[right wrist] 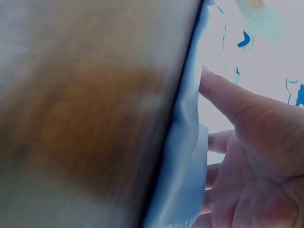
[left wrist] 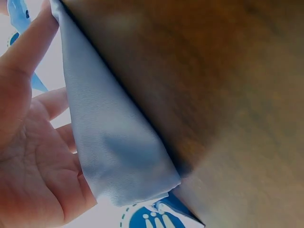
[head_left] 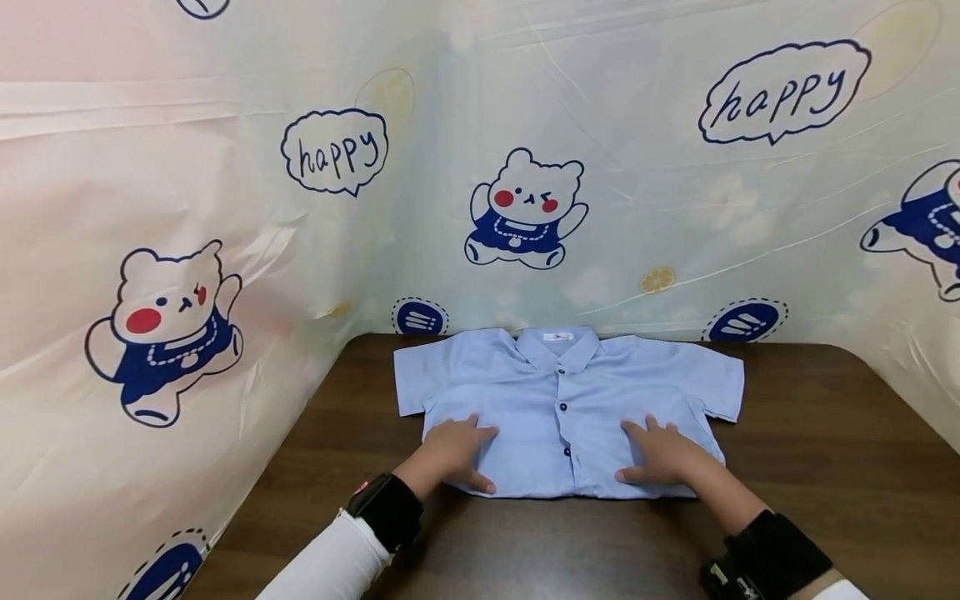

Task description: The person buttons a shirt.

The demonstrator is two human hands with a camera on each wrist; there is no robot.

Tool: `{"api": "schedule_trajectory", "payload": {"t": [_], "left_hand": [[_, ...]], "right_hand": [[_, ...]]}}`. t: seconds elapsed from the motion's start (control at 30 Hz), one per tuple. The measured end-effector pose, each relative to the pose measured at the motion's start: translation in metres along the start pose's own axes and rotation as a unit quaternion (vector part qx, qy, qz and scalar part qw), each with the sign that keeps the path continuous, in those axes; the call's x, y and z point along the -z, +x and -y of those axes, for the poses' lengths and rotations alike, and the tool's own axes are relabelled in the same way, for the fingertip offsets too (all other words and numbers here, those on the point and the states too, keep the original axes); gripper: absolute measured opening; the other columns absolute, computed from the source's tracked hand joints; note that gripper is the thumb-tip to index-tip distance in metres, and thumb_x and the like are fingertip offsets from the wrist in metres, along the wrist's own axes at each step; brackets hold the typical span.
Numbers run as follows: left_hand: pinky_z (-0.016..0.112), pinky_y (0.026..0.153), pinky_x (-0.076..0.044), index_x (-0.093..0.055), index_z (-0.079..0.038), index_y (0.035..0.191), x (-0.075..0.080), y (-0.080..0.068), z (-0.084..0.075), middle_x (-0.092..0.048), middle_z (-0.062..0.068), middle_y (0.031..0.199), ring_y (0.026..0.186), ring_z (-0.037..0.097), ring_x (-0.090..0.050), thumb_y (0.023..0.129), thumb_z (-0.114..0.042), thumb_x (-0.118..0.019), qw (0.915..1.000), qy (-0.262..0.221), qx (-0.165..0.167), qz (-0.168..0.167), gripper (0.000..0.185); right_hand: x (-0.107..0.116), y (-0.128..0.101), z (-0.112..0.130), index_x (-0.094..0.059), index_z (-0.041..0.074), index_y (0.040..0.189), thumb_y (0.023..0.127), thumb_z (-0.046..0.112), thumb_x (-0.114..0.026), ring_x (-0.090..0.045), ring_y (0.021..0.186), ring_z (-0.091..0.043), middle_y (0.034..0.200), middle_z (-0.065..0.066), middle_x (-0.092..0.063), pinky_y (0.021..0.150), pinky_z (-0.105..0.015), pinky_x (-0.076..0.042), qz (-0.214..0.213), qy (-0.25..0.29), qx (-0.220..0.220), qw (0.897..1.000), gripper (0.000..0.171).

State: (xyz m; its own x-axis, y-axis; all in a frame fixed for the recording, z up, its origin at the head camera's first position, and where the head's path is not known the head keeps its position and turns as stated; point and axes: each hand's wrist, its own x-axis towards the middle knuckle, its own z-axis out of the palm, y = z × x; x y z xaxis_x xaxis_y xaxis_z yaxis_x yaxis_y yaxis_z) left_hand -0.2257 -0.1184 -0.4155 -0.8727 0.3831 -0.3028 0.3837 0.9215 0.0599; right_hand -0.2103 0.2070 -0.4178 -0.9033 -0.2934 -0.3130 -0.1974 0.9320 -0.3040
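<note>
A light blue short-sleeved shirt (head_left: 525, 392) lies front side up on the brown table, its collar at the far edge and its lower part folded under into a straight near edge. Dark buttons run down its middle. My left hand (head_left: 453, 450) rests on the shirt's lower left part with fingers spread. On the lower right part lies my right hand (head_left: 663, 454), its fingers spread as well. The folded near edge of the shirt (left wrist: 104, 123) shows beside the left palm in the left wrist view, and in the right wrist view the shirt edge (right wrist: 178, 156) runs alongside the right thumb.
The brown wooden table (head_left: 525, 550) reaches toward the camera and out on both sides. Behind and to the left hangs a pale curtain (head_left: 420, 192) printed with bears and the word happy. Each wrist wears a black band (head_left: 386, 510).
</note>
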Motion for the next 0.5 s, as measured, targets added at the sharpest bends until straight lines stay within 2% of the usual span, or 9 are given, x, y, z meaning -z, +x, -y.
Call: {"api": "schedule_trajectory", "payload": {"t": [0.2, 0.4, 0.5], "left_hand": [[0.055, 0.105, -0.035, -0.047, -0.023, 0.146, 0.006, 0.01, 0.002, -0.037, 0.015, 0.153, 0.135, 0.039, -0.039, 0.07, -0.057, -0.081, 1.0, 0.001, 0.004, 0.006, 0.09], [0.059, 0.103, -0.036, -0.046, -0.024, 0.147, 0.01, 0.011, 0.001, -0.034, 0.014, 0.154, 0.136, 0.044, -0.035, 0.071, -0.054, -0.081, 0.9995, -0.019, 0.017, 0.02, 0.089], [0.057, 0.097, -0.042, -0.05, -0.021, 0.143, 0.012, 0.009, -0.005, -0.042, 0.014, 0.148, 0.131, 0.042, -0.042, 0.068, -0.05, -0.086, 0.9996, -0.017, 0.019, 0.01, 0.088]], "right_hand": [[0.005, 0.007, 0.0, -0.041, -0.004, 0.143, 0.084, 0.046, -0.074, -0.023, 0.125, -0.069, 0.142, -0.046, -0.026, 0.095, -0.074, -0.03, -0.002, 0.012, -0.005, 1.0, 0.085], [0.005, 0.008, 0.001, -0.042, -0.007, 0.14, 0.082, 0.047, -0.076, -0.026, 0.125, -0.068, 0.142, -0.045, -0.028, 0.095, -0.072, -0.032, -0.015, 0.006, -0.009, 1.0, 0.086], [0.005, 0.008, 0.002, -0.046, -0.012, 0.134, 0.083, 0.045, -0.075, -0.039, 0.121, -0.061, 0.136, -0.043, -0.038, 0.094, -0.066, -0.038, -0.034, -0.009, -0.011, 0.999, 0.081]]}}
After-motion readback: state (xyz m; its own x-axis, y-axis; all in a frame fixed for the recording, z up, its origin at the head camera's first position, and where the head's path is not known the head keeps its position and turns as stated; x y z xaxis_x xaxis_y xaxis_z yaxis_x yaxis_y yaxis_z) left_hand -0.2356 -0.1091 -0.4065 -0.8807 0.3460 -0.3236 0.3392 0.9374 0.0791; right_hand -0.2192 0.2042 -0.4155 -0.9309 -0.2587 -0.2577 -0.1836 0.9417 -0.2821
